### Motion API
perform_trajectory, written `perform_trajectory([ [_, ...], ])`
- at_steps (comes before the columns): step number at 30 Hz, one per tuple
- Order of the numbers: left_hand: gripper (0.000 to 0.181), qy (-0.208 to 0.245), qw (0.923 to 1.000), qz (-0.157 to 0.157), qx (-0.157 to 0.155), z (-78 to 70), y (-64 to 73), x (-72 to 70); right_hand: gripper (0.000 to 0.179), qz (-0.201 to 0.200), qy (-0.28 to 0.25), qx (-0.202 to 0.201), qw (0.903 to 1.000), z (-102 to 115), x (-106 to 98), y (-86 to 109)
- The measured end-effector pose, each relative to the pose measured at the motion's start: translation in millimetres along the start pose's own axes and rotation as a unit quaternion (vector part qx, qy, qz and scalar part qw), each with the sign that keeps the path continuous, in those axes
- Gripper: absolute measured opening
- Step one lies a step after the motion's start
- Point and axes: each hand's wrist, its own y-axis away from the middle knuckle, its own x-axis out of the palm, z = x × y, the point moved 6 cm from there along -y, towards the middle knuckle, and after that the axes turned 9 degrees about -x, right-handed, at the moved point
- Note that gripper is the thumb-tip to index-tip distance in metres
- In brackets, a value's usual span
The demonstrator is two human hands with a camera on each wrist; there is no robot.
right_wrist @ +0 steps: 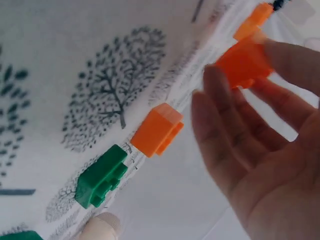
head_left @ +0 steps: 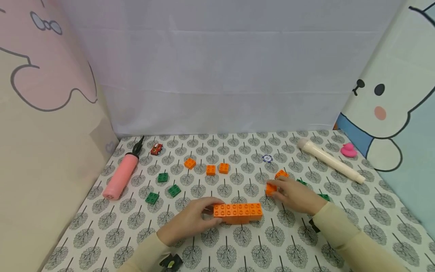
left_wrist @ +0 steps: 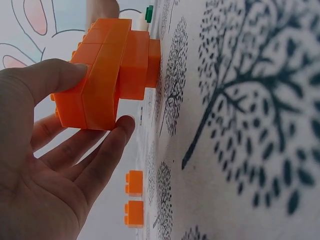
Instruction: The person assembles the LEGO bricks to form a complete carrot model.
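An assembled row of orange toy building bricks (head_left: 238,213), with a lower layer under its middle, sits in front of me. My left hand (head_left: 192,218) holds its left end; in the left wrist view the thumb lies on one face and the fingers on the opposite side. To the right, my right hand (head_left: 299,193) pinches a single orange brick (right_wrist: 242,62) between thumb and fingers. Just beyond that hand lies a loose orange brick (right_wrist: 157,130), with a green brick (right_wrist: 101,175) close by. Whether the pinched brick touches the cloth, I cannot tell.
Loose orange bricks (head_left: 210,170) lie beyond the row, green bricks (head_left: 174,190) to the left. A pink hand pump (head_left: 121,175) and red toy car (head_left: 156,149) are far left. At right are a cream stick (head_left: 331,160), a pink duck (head_left: 348,150) and a chip (head_left: 267,158).
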Motion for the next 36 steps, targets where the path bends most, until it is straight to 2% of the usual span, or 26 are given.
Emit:
perform_trajectory([
  [2,0.042,0.002,1.0000,0.002,-0.003,1.0,-0.1,0.1,0.041,-0.016,-0.034,-0.001,0.9993,3,-4,3.7],
  [6,0.042,0.005,0.9999,0.003,-0.009,3.0,0.7,0.5,0.040,-0.053,-0.086,-0.036,0.9942,16,-10,8.2],
  [9,0.042,0.006,0.9999,0.002,-0.009,3.9,1.3,0.9,0.038,-0.066,-0.108,-0.068,0.9897,31,-12,9.3],
  [17,0.044,0.000,1.0000,-0.002,-0.008,3.3,0.8,0.9,0.040,-0.069,-0.118,-0.130,0.9820,64,-6,9.1],
  [26,0.043,0.004,1.0000,0.000,-0.003,1.8,0.1,1.0,0.039,-0.088,-0.087,-0.172,0.9773,75,3,9.3],
  [36,0.042,0.006,0.9999,0.002,-0.008,1.7,-0.5,0.3,0.039,-0.089,-0.099,-0.166,0.9770,76,6,9.2],
])
